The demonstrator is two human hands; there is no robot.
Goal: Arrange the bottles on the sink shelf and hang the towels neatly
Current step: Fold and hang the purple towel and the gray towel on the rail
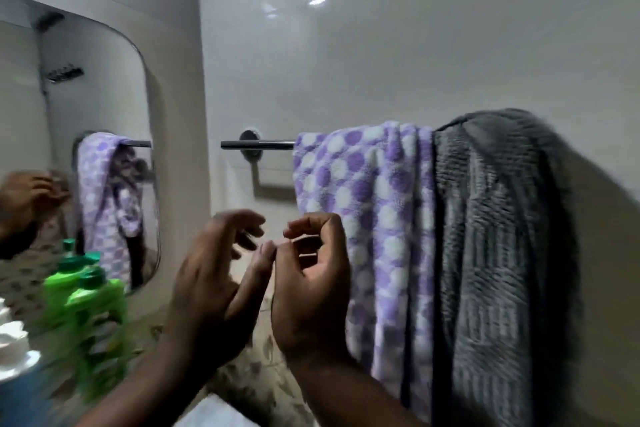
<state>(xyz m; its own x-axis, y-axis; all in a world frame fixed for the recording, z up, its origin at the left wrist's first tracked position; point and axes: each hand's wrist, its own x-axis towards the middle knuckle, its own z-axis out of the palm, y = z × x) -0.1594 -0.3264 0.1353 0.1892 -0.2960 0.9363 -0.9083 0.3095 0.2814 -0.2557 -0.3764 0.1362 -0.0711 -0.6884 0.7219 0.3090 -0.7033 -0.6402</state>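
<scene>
Two towels hang side by side over a thin, shiny metal towel bar (258, 144) on the smooth white wall. The fluffy purple towel with white dots (374, 204) is on the left. It looks soft and fuzzy, and it falls in long folds. The thick grey towel with ribbed lines (498, 253) hangs just to its right, touching it, and it bunches up in a hump over the bar. The bare end of the bar sticks out to the left of the dotted towel, past a round metal wall mount.

In front of the towels, both hands are up in the air, close together and holding nothing. The left hand (211, 274) has its fingers curled and spread apart. The right hand (311, 281) is just in front of the dotted towel's lower left edge, its fingers bent in a loose curl, not closed on anything. Both hands look blurry.

At the lower left stand bright green plastic bottles (91, 308) with darker green caps, close together and blurry. Next to them, at the very edge, are white round caps (14, 340). Behind the bottles a mirror with a rounded corner (69, 97) shows the dotted towel and a hand.
</scene>
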